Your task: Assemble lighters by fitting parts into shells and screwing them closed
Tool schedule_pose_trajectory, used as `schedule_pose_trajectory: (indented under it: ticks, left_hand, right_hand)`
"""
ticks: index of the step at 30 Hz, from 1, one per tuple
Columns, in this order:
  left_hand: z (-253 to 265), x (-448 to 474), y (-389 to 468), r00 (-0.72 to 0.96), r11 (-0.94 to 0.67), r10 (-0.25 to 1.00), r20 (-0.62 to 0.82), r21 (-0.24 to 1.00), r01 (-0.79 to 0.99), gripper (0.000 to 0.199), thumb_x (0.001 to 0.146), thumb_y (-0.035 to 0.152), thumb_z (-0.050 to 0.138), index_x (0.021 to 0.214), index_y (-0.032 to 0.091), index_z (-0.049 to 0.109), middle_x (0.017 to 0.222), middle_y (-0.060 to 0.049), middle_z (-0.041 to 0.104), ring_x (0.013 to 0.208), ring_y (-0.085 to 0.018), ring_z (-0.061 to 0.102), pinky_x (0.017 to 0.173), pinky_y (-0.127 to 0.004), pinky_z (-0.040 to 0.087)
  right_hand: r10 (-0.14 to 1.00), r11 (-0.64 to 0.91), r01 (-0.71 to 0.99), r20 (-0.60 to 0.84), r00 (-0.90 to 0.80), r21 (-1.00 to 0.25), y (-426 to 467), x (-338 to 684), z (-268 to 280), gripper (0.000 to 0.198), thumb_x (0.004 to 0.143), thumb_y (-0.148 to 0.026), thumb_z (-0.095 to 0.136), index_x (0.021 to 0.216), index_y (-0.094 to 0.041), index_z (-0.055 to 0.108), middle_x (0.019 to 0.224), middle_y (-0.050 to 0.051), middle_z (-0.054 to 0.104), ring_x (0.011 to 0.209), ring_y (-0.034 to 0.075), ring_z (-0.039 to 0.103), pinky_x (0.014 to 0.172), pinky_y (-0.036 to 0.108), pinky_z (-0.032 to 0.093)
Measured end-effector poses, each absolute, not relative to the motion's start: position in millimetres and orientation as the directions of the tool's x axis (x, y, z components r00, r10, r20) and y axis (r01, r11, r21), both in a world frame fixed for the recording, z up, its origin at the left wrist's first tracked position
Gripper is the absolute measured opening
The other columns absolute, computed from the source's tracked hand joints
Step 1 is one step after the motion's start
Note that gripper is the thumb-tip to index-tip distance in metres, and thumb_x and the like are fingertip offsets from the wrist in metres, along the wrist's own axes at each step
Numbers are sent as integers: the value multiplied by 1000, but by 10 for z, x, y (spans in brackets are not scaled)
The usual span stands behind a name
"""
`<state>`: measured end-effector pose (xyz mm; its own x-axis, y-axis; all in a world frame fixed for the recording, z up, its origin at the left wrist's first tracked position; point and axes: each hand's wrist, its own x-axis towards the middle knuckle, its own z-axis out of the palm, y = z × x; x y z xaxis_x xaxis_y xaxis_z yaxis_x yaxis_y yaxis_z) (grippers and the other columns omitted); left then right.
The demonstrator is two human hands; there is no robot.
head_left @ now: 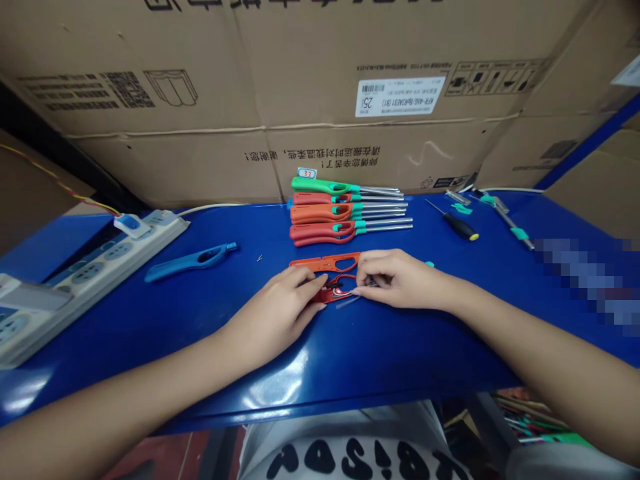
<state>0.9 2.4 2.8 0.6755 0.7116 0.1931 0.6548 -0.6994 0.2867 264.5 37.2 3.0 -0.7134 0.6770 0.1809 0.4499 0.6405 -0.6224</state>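
Note:
An opened red gas lighter casing [326, 294], with dark parts and thin wires in it, lies on the blue table. My left hand [283, 303] grips its left end between thumb and fingers. At the other end, my right hand [393, 277] is closed in a pinch beside the wires; its fingers hide most of what they hold. A thin clear strip shows below the right fingertips. Just behind the red casing rests an orange lighter casing half [323, 262], its right end partly covered by my right hand.
Assembled lighters [320, 232] in green, red and orange are stacked behind my hands. A blue casing half [187, 263], small screws [259, 258] and a power strip [107, 260] lie left. To the right are a screwdriver [461, 227] and a metal lighter tube [507, 220]. Cardboard [200, 160] stands behind.

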Motion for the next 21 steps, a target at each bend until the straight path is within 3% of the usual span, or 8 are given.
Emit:
schedule_pose_trajectory:
  ticks: [2,7,16,21]
  left_hand:
    - [6,12,42,663,-697,713,227,331,636,36,97,21,63,132,15,63,117,-13,67,109,-27,65,97,-44,57]
    - [-16,38,55,655,-704,705,271,379,600,36,95,24,66,130,15,64,116,-12,68,108,-27,67,95,-43,58]
    - [-43,41,33,657,-702,706,264,382,601,25,98,24,61,121,16,68,106,-10,66,101,-25,65,91,-43,57]
    - [-56,51,18,664,-703,704,252,382,600,27,99,24,58,124,16,66,104,-10,64,99,-25,63,91,-44,56]
  right_hand:
    - [689,652,488,185,-701,-579,347,2634,25,9,92,-27,66,91,-17,66,85,2,61,68,11,52,63,24,41]
    - [679,695,553,166,-715,-460,277,2605,28,17,96,-31,60,105,-19,66,108,7,64,87,16,64,74,28,48]
    - [656,741,589,162,-737,-322,268,2615,10,22,96,-34,59,110,-18,66,113,9,64,84,18,65,68,29,48]
    - [640,751,560,178,-748,-350,260,2609,-11,18,97,-30,59,108,-18,65,112,9,64,86,17,66,72,29,51]
